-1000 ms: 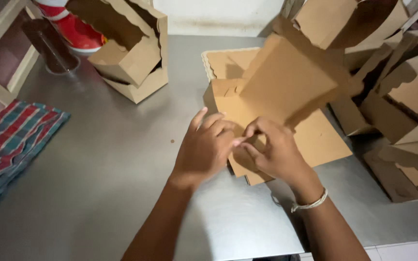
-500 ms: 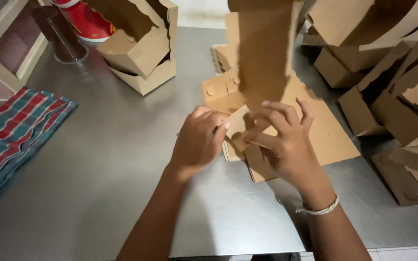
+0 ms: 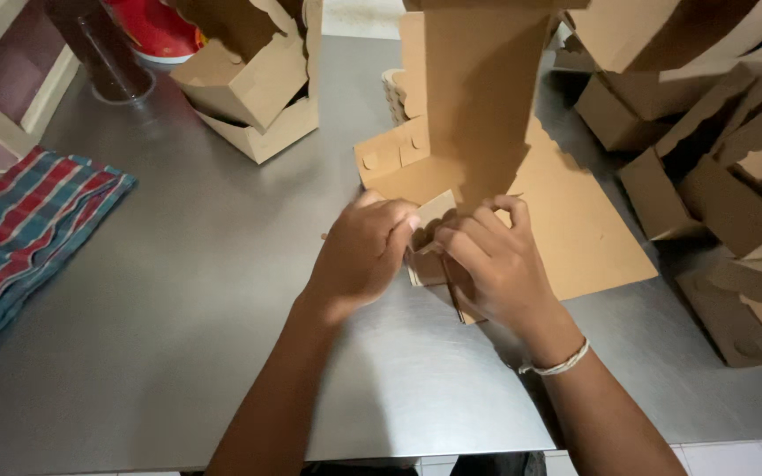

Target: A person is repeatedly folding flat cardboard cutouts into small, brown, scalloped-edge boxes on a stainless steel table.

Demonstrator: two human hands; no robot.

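One cardboard box blank [image 3: 478, 115] in work, at the centre of the steel tabletop [image 3: 205, 291]: its long panel stands upright toward 12 o'clock, its lower flaps lie at the hands. By the look of it, folding is part-way: the main panel is raised, the small flaps at its foot are not yet locked, and no closed box shape shows on this piece.

Two hands, both on the blank's near end. Left hand [image 3: 365, 251]: fingers curled shut over a small flap. Right hand [image 3: 491, 264]: fingers bent and pinching the neighbouring flap; a pale cord bracelet [image 3: 559, 363] on that wrist.

Flat blanks [image 3: 584, 229] under the work, toward 3 o'clock: at least one, possibly a thin stack; exact count cannot be told.

Folded boxes, nested [image 3: 257, 79], at 11 o'clock: two visible.

Folded boxes, heaped [image 3: 725, 167], at 2 to 4 o'clock: six or more, overlapping, not exactly countable.

One striped cloth [image 3: 28, 229], red and blue, at 9 o'clock.

One red object [image 3: 153, 26], cut off at the frame's top.
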